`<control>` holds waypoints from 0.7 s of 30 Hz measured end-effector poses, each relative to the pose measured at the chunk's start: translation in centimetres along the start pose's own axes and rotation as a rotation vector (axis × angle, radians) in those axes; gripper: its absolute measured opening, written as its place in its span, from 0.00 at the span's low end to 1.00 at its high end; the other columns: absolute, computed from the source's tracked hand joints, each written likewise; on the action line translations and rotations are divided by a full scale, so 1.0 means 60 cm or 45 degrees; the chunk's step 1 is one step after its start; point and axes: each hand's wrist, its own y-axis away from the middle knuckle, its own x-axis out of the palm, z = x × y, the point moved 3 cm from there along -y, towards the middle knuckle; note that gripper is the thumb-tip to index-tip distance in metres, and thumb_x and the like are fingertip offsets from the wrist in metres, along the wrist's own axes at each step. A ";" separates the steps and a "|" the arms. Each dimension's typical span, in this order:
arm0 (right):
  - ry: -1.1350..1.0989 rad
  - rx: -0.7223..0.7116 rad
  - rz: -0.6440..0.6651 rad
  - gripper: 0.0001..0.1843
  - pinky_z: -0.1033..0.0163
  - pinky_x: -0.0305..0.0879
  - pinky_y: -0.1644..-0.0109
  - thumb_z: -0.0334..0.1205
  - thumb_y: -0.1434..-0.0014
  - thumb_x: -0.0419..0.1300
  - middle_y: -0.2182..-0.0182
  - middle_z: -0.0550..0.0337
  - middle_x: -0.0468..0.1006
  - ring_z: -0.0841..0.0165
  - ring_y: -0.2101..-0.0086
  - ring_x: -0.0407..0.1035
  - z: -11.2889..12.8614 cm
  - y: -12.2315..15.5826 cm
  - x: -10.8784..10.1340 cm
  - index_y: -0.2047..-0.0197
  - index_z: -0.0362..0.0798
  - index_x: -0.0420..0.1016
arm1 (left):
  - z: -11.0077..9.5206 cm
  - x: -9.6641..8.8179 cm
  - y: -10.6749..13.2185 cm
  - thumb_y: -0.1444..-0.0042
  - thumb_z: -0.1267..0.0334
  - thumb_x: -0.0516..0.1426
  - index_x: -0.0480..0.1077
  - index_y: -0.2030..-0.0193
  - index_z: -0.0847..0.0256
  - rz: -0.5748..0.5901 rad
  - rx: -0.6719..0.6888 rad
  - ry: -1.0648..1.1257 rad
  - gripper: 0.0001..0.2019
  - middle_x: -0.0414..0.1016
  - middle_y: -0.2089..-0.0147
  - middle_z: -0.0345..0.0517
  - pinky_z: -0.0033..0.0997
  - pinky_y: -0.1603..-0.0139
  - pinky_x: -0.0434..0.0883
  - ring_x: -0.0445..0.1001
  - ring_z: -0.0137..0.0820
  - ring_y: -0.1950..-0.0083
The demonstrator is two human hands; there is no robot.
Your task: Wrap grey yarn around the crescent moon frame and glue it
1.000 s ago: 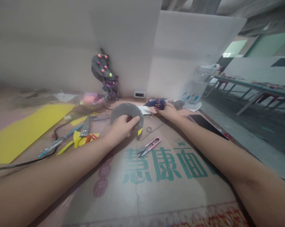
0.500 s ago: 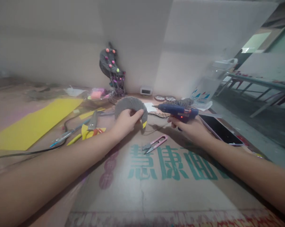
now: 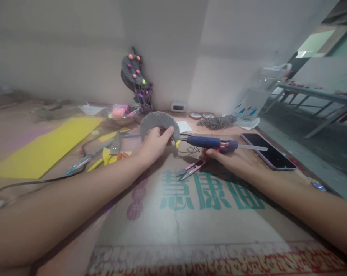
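Observation:
My left hand [image 3: 159, 141] grips a grey yarn-wrapped crescent [image 3: 154, 120], whose right tip shows a bit of bare yellow. In my right hand [image 3: 219, 155] is a blue hot glue gun [image 3: 204, 142] with a clear glue stick poking out of its back end. The nozzle points left and sits at the crescent's yellow tip; whether it touches I cannot tell. Pink thread snips [image 3: 191, 170] lie just below, on a printed cardboard sheet [image 3: 150, 237]. Loose grey yarn curls on the cardboard between the hands.
Yellow-handled pliers [image 3: 112, 151], a yellow sheet [image 3: 46, 147] and a black cord lie left. A crescent decorated with coloured balls [image 3: 130, 73] leans on the wall. Behind are a small digital clock [image 3: 178, 106] and a yarn bundle [image 3: 217, 122]. A phone [image 3: 268, 151] and a plastic bottle [image 3: 250, 99] stand right.
The glue gun has come left and down to the crescent's yellow tip, and its glue stick now shows. My left hand still holds the crescent in nearly the same place.

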 end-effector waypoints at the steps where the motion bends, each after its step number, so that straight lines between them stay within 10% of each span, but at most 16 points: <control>1: -0.008 0.000 0.015 0.19 0.48 0.74 0.52 0.57 0.43 0.58 0.68 0.53 0.83 0.54 0.62 0.78 -0.002 -0.002 0.000 0.70 0.50 0.79 | -0.002 0.000 0.001 0.39 0.45 0.53 0.70 0.76 0.60 0.003 -0.001 -0.016 0.23 0.74 0.74 0.44 0.31 0.63 0.65 0.72 0.33 0.69; 21: 0.057 0.044 0.048 0.10 0.53 0.76 0.59 0.48 0.48 0.63 0.70 0.56 0.81 0.56 0.65 0.77 0.042 0.000 0.000 0.70 0.51 0.73 | -0.017 0.001 0.009 0.40 0.49 0.53 0.69 0.77 0.59 0.028 0.020 -0.143 0.20 0.75 0.74 0.42 0.32 0.63 0.63 0.73 0.33 0.68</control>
